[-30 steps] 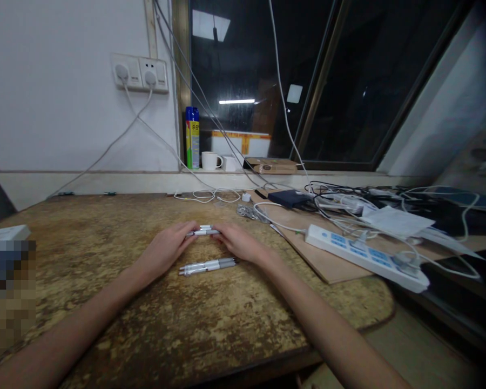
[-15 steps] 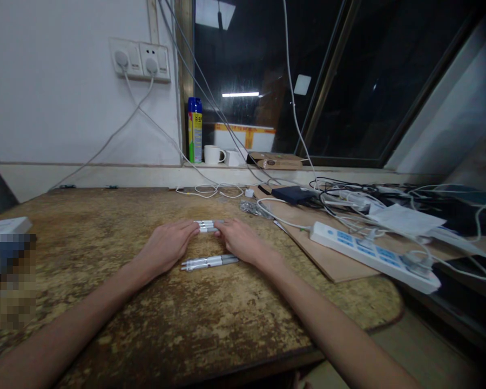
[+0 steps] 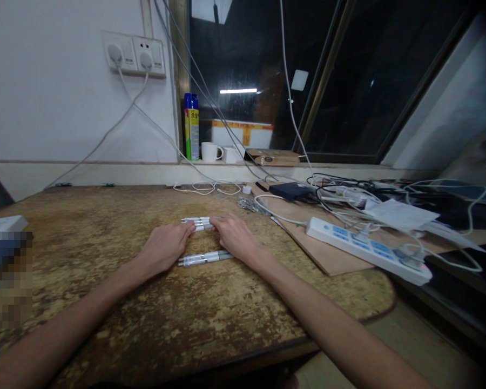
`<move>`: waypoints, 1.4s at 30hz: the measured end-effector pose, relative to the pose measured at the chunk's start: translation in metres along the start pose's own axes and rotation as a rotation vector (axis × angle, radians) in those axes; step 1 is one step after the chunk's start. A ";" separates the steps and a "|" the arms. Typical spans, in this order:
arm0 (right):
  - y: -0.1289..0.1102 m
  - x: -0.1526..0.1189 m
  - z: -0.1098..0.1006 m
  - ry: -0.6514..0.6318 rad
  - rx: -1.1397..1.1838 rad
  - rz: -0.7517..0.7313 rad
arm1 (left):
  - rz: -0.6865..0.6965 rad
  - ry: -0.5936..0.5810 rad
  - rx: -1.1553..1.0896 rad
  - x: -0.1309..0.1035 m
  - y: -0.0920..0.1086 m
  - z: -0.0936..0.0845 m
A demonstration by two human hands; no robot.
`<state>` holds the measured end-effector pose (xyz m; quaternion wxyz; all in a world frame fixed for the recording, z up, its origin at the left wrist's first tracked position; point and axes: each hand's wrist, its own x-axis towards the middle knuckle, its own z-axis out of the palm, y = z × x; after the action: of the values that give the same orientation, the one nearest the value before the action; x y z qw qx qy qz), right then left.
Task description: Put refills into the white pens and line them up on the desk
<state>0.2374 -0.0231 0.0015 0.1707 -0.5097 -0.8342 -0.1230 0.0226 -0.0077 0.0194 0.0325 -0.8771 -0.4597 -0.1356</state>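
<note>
Several white and grey pens [image 3: 202, 223] lie side by side in a small row on the worn wooden table [image 3: 178, 324]. At the row's left end my left hand [image 3: 167, 246] has its fingers closed on the pens. My right hand [image 3: 238, 237] grips the right end, its fingertips hiding part of the barrels. Closer to me lies a second small group of similar pens [image 3: 206, 259], roughly parallel to the first. Its right tip runs close to the underside of my right hand, and neither hand grips it.
On the right a white power strip [image 3: 366, 249] rests partly on a brown board [image 3: 332, 259], with tangled cables [image 3: 348, 194] behind. A dark box [image 3: 289, 190] sits near them. A spray can [image 3: 191, 127] and white mug [image 3: 210, 152] stand on the sill. At far left is a white box [image 3: 4, 222].
My left hand's fingers have drawn in round the left end of the far pens, exposing their tips. The whole view has shifted slightly; the nearer pens stay put on the table.
</note>
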 end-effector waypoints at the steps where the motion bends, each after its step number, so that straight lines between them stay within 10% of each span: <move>1: 0.000 0.000 0.000 -0.001 -0.001 0.000 | -0.006 -0.001 -0.009 0.000 0.000 0.000; 14: -0.002 0.001 -0.008 0.027 -0.039 -0.048 | -0.005 -0.024 -0.299 0.005 -0.012 0.006; 30: 0.015 0.003 0.007 0.091 0.809 0.004 | 0.119 0.085 -0.329 0.000 -0.020 0.010; 42: 0.008 0.004 0.004 0.061 0.904 0.009 | 0.135 0.079 -0.324 -0.002 -0.016 0.010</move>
<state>0.2426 -0.0149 -0.0009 0.4014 -0.3837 -0.7964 0.2395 0.0103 0.0016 0.0084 -0.0820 -0.8937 -0.3704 -0.2398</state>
